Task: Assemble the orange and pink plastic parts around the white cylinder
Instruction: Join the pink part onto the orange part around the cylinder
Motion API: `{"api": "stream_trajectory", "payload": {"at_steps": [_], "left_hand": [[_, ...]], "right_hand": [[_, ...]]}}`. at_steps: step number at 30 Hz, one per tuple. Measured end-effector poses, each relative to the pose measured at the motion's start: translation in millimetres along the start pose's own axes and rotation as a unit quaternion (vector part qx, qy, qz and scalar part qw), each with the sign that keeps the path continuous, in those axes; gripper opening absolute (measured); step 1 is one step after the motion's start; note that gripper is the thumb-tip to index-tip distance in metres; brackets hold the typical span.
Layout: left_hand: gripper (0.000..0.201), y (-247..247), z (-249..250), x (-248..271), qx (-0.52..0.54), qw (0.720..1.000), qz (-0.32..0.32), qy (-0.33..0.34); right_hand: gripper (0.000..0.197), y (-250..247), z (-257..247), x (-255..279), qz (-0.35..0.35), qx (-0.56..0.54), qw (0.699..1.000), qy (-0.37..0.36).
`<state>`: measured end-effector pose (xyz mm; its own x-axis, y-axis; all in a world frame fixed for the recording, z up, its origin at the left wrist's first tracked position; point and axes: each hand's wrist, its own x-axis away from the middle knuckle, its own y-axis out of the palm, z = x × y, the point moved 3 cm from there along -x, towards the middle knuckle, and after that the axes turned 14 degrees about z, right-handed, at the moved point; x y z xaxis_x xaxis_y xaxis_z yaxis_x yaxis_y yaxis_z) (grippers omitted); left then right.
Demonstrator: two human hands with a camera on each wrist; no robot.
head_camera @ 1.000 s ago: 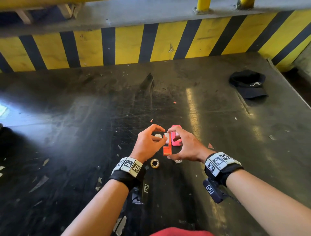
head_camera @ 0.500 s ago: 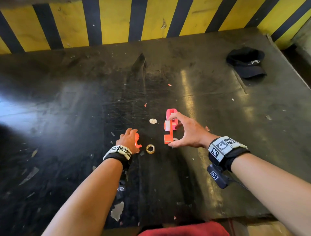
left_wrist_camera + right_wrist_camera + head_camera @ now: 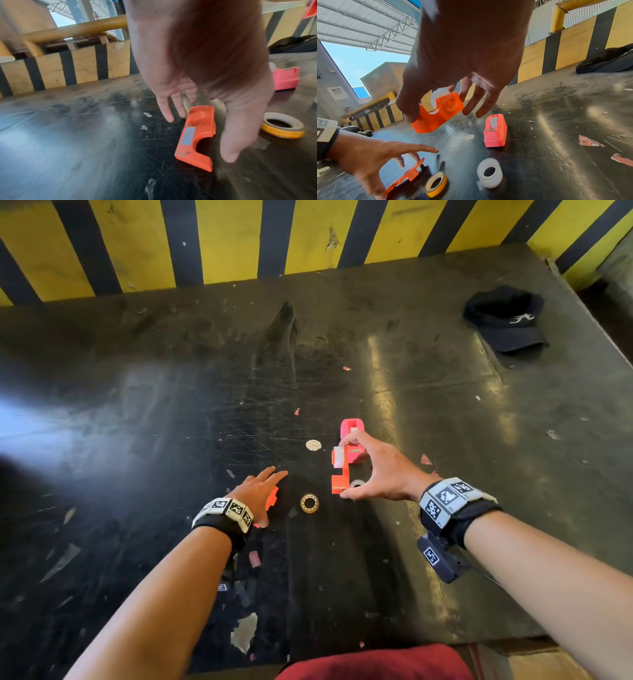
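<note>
table: big dark scratched metal tabletop (image 3: 137, 440), worn patches, bits of scrap on it; yellow-and-black striped barrier (image 3: 222, 241) along the far edge
cap: black fabric cap (image 3: 507, 320) lying far right on the table, well apart from the work
right hand: right hand (image 3: 383, 470) raised above the table centre, thumb and forefinger pinching the orange plastic half-shell (image 3: 436, 113) by its ends; other fingers spread loose
left hand: left hand (image 3: 257, 494) left of centre, low over the table, fingers straight and spread, holding nothing; thumb and fingers either side of the second orange shell, contact unclear
orange shell held: blocky, with a semicircular notch, off the table; white plastic cylinder (image 3: 439, 97) sits in the notch, partly hidden behind the shell
orange shell loose: second orange plastic half-shell (image 3: 197, 135) lies flat on the table under the left hand, notch facing right, small pale label on top
pink part: pink plastic tape-dispenser body (image 3: 495, 129) stands on the table just beyond the right hand, white roll in its slot
white roll: translucent white tape roll (image 3: 489, 174) on its side on the table, near side, under the right hand
yellow roll: small yellow-edged tape roll (image 3: 309, 503) lying flat between the two hands, just right of the loose orange shell
disc: small pale round disc (image 3: 313, 445) flat on the table, left of the pink part
</note>
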<state>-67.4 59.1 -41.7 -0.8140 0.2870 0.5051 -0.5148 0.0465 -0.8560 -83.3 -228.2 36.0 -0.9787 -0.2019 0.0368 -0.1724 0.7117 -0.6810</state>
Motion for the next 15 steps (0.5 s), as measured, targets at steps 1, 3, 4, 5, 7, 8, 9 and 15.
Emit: {"api": "stream_trajectory", "payload": {"at_steps": [1,3,4,5,7,8,9,15], "left_hand": [[0.13,0,0,0,-0.008,1.0,-0.007,0.01],[0.13,0,-1,1,-0.024,0.999,-0.016,0.024],[0.13,0,-1,1,-0.034,0.999,-0.018,0.029],[0.131,1,-2,1,-0.042,0.998,-0.021,0.033],[0.134,2,-2,2,-0.051,0.997,-0.034,0.037],[0.137,2,-3,2,-0.056,0.997,-0.039,0.038],[0.138,4,-5,2,-0.06,0.997,-0.04,0.041],[0.114,6,-9,7,-0.047,0.997,0.022,0.056]], "right_hand": [[0.085,2,0,-1,-0.005,0.002,1.0,0.001],[0.085,7,-1,-4,-0.012,0.004,1.0,0.001],[0.085,10,-1,-5,-0.014,0.003,1.0,0.001],[0.085,12,-2,-7,-0.017,0.002,1.0,0.002],[0.085,15,-3,-9,-0.023,-0.001,1.0,0.005],[0.085,16,-3,-10,-0.025,-0.002,1.0,0.007],[0.085,17,-4,-11,-0.026,-0.004,1.0,0.009],[0.085,19,-9,-17,-0.035,-0.009,0.999,0.016]]}}
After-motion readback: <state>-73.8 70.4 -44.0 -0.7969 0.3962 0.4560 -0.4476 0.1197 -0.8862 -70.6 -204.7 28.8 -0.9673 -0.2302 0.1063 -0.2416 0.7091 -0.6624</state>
